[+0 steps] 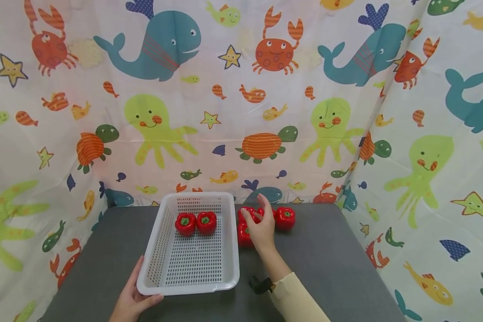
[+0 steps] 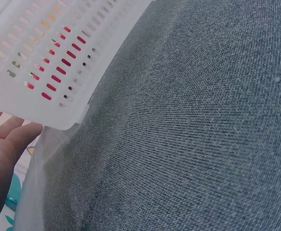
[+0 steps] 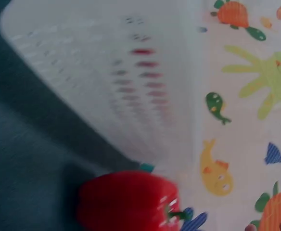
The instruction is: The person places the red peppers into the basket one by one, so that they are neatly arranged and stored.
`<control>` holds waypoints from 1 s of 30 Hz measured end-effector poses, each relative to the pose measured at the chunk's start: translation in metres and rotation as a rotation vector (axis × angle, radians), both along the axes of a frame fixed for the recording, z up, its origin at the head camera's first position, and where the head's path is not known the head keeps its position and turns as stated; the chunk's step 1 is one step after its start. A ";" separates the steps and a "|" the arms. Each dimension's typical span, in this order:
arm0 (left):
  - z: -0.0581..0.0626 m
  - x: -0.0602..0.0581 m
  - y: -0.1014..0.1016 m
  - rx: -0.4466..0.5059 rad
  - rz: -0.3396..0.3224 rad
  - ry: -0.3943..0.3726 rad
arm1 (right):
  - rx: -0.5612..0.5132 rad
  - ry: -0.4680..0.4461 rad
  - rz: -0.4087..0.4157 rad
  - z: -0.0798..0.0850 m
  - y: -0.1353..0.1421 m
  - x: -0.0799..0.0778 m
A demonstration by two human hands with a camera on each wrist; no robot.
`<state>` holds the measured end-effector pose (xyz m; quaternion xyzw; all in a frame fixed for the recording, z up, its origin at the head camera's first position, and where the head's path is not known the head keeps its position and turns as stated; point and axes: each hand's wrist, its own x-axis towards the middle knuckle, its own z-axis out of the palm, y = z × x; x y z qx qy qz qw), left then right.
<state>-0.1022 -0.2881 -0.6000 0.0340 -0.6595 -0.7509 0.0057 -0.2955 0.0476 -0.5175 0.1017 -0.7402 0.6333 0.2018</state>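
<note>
Your left hand (image 1: 129,298) has its fingers clamped on the basket (image 1: 197,264) at the near left corner, likely to keep it steady. Inside, two peppers (image 1: 206,222) sit side by side toward the far end. Your right hand (image 1: 263,226) is at the other peppers (image 1: 285,218), fingers apart, gripping nothing; these lie on the desk (image 1: 318,264) beside the basket, probably for a short reach.

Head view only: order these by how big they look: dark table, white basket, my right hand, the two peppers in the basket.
1. Dark table
2. White basket
3. Right hand
4. Left pepper and right pepper look alike, so I leave them unranked.
</note>
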 end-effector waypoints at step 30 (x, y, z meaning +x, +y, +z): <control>-0.002 -0.001 -0.002 -0.111 0.021 -0.007 | 0.198 -0.293 0.116 -0.083 0.027 0.004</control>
